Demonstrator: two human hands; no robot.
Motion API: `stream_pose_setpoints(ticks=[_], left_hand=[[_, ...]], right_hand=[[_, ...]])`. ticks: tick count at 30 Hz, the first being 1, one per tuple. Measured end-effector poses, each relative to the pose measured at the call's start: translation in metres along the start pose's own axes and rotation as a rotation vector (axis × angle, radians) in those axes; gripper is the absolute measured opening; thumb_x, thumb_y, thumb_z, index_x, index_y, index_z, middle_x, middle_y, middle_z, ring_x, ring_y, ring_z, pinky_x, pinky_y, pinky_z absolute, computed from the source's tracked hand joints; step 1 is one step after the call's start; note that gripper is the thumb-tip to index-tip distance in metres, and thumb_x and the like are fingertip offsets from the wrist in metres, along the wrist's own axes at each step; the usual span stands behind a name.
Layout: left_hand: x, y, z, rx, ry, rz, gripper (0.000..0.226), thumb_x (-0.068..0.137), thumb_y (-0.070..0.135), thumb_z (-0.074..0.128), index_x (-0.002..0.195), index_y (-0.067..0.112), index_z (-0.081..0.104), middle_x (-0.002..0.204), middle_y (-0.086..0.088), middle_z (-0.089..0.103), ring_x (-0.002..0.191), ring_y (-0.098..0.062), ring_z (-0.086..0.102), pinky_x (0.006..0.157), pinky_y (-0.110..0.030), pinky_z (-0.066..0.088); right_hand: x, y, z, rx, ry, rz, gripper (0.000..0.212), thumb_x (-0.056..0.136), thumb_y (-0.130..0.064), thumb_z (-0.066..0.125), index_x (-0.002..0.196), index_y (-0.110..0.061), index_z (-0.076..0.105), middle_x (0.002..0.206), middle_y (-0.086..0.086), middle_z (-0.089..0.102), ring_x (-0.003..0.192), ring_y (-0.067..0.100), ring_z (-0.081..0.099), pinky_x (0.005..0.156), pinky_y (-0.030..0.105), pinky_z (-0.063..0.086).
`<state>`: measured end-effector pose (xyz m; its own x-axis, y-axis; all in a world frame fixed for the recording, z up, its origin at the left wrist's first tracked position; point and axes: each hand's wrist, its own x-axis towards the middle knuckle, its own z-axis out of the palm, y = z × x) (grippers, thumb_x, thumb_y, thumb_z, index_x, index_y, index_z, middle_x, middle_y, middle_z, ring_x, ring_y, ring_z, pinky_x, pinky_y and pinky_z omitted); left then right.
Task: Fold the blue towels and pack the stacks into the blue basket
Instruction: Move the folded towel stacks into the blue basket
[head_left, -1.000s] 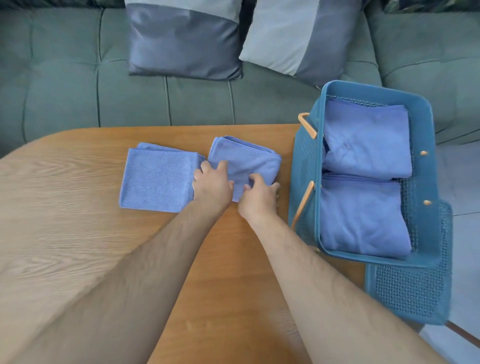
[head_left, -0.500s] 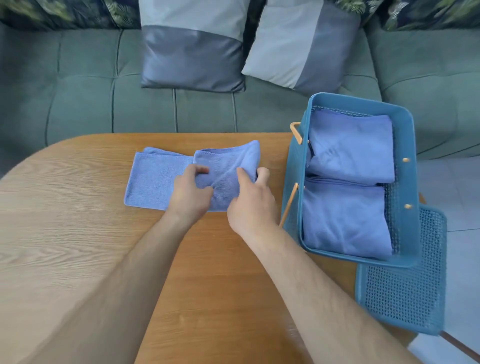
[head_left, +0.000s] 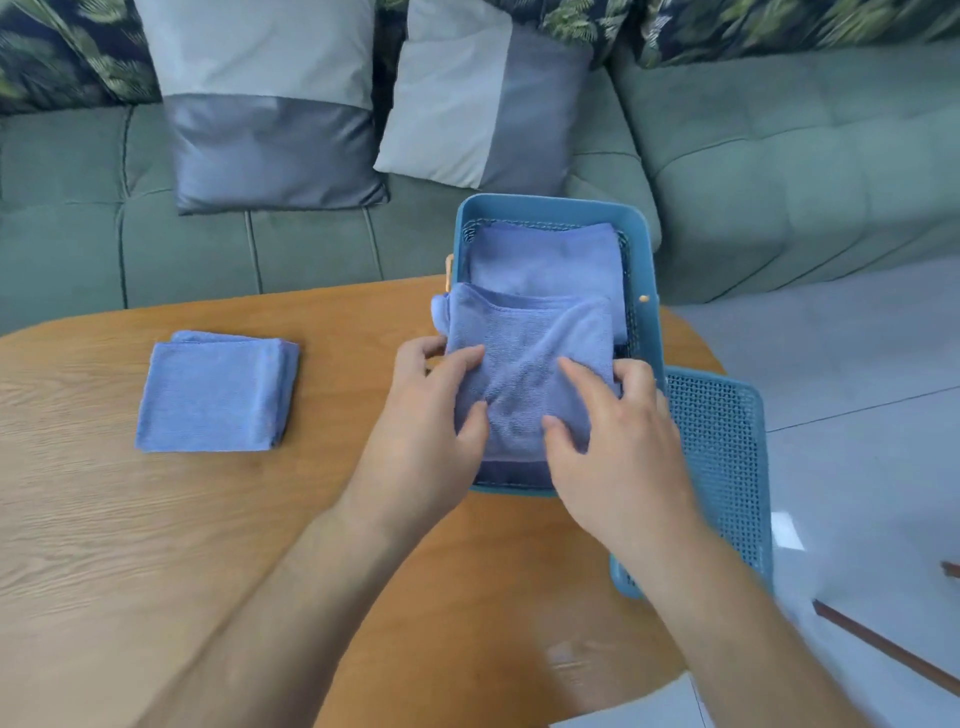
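Both my hands hold a folded blue towel stack (head_left: 524, 358) over the near half of the blue basket (head_left: 550, 205). My left hand (head_left: 436, 410) grips its left edge with the thumb on top. My right hand (head_left: 613, 431) grips its right edge the same way. A folded blue towel (head_left: 540, 260) lies in the basket's far half. The towel under the held stack is mostly hidden. Another folded blue towel stack (head_left: 215, 392) lies on the wooden table (head_left: 104, 545) at the left.
A blue perforated basket lid (head_left: 722, 467) lies at the table's right edge, beside the basket. A green sofa (head_left: 779, 182) with two grey cushions (head_left: 270, 109) stands behind the table. Grey floor shows at the right.
Both hands lifted the right-hand towel stack off the table and carried it right, over the basket. The left stack stayed in place. The camera view shifted right.
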<state>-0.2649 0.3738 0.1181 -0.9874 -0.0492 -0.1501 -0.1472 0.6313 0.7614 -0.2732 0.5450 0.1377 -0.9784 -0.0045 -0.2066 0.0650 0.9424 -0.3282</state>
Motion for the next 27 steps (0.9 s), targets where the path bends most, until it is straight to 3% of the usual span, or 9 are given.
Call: stream_pose_setpoints(ticks=[5,8,12,15,16,18,20,23,27], left_hand=[[-0.001,0.019,0.041,0.201,-0.134,-0.017,0.046,0.096,0.011,0.060,0.141,0.008,0.049,0.145,-0.013,0.029,0.131,-0.027,0.045,0.100,-0.012,0.028],[-0.003,0.023,0.052,0.298,-0.176,-0.091,0.042,0.097,0.011,0.055,0.138,0.009,0.047,0.145,-0.014,0.024,0.130,-0.032,0.043,0.102,-0.029,0.038],[-0.001,0.026,0.055,0.399,-0.208,-0.129,0.030,0.096,0.011,0.054,0.126,0.008,0.050,0.141,-0.016,0.024,0.125,-0.033,0.044,0.098,-0.032,0.043],[0.005,0.030,0.051,0.586,-0.207,-0.119,0.020,0.091,0.015,0.060,0.109,0.014,0.051,0.146,-0.019,0.020,0.123,-0.033,0.040,0.095,-0.029,0.037],[0.008,0.030,0.049,0.696,-0.193,-0.065,0.024,0.090,0.020,0.063,0.111,0.017,0.050,0.155,-0.021,0.012,0.130,-0.034,0.032,0.099,-0.030,0.035],[0.017,0.026,0.049,0.813,-0.234,0.094,0.052,0.091,0.034,0.066,0.136,0.017,0.044,0.164,-0.017,-0.007,0.147,-0.036,0.012,0.115,-0.036,0.024],[0.029,0.021,0.054,0.820,-0.406,0.170,0.087,0.094,0.039,0.065,0.159,0.016,0.012,0.166,-0.012,-0.014,0.154,-0.035,-0.004,0.123,-0.036,0.006],[0.040,0.011,0.064,0.800,-0.536,0.093,0.104,0.093,0.035,0.068,0.160,0.019,-0.011,0.166,-0.006,-0.019,0.154,-0.036,-0.006,0.124,-0.036,0.016],[0.050,0.000,0.078,0.799,-0.626,0.042,0.101,0.095,0.033,0.064,0.159,0.015,-0.012,0.166,-0.008,-0.019,0.153,-0.042,-0.004,0.125,-0.042,0.014]], right_hand=[[0.001,0.039,0.006,0.003,-0.078,0.059,0.060,0.091,-0.037,0.069,0.147,-0.030,0.051,0.136,0.005,0.040,0.124,0.030,0.045,0.104,0.045,0.041],[0.000,0.046,0.013,0.054,-0.139,0.059,0.063,0.090,-0.035,0.071,0.148,-0.030,0.048,0.135,0.004,0.038,0.126,0.028,0.045,0.106,0.044,0.042],[0.005,0.051,0.013,0.069,-0.235,0.089,0.057,0.093,-0.038,0.066,0.147,-0.031,0.048,0.127,0.001,0.041,0.125,0.025,0.045,0.106,0.041,0.043],[0.010,0.051,0.005,-0.036,-0.254,0.062,0.048,0.092,-0.043,0.065,0.138,-0.031,0.056,0.136,0.003,0.036,0.129,0.026,0.037,0.105,0.040,0.041],[0.013,0.049,0.003,-0.106,-0.210,0.029,0.046,0.091,-0.045,0.066,0.134,-0.032,0.058,0.146,0.006,0.028,0.132,0.028,0.031,0.105,0.041,0.039],[0.021,0.045,0.004,-0.155,-0.134,-0.070,0.055,0.089,-0.047,0.068,0.139,-0.032,0.053,0.164,0.008,-0.001,0.147,0.032,0.013,0.114,0.042,0.032],[0.030,0.040,0.011,-0.115,-0.184,-0.184,0.080,0.092,-0.051,0.066,0.158,-0.033,0.027,0.166,0.008,-0.022,0.155,0.032,-0.009,0.123,0.044,0.016],[0.038,0.041,0.034,-0.162,-0.346,-0.215,0.094,0.096,-0.053,0.060,0.162,-0.032,-0.004,0.165,0.012,-0.029,0.153,0.036,-0.022,0.127,0.048,0.005],[0.049,0.053,0.059,-0.145,-0.489,-0.152,0.094,0.099,-0.054,0.054,0.161,-0.031,-0.011,0.164,0.011,-0.032,0.150,0.038,-0.029,0.125,0.047,-0.005]])
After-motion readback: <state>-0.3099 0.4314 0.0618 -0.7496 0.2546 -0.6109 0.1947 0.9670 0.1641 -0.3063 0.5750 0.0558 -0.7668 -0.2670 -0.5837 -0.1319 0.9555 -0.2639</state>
